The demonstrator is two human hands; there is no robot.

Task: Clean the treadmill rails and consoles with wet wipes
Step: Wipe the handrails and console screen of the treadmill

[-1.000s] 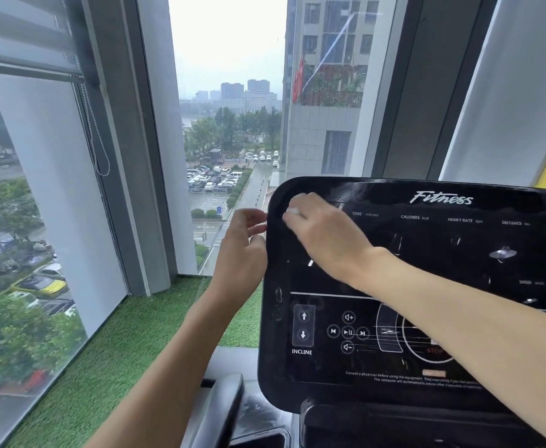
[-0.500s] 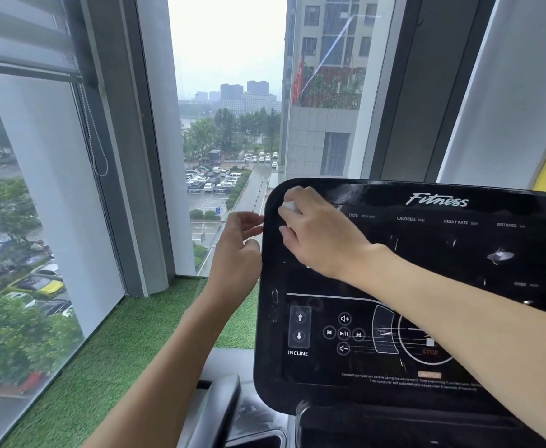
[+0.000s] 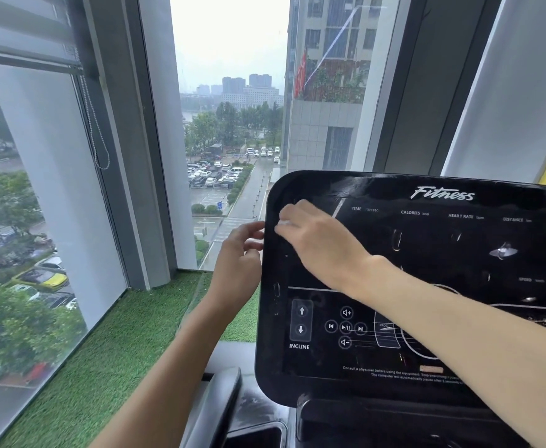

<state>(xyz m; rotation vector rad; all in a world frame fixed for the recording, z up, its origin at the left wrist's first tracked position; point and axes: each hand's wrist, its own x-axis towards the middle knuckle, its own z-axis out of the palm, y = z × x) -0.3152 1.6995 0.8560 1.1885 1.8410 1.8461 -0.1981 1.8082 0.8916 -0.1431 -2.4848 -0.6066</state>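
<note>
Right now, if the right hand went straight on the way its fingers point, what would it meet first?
Probably the console's left rim, then fingertips of the left hand beside it; depth there is unclear.

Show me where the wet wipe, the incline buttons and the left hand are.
wet wipe (image 3: 285, 223): head view, on the small white patch that shows.
incline buttons (image 3: 301, 320): head view, on the grey panel between the up and down arrows.
left hand (image 3: 237, 263): head view, on the back of the hand.
</note>
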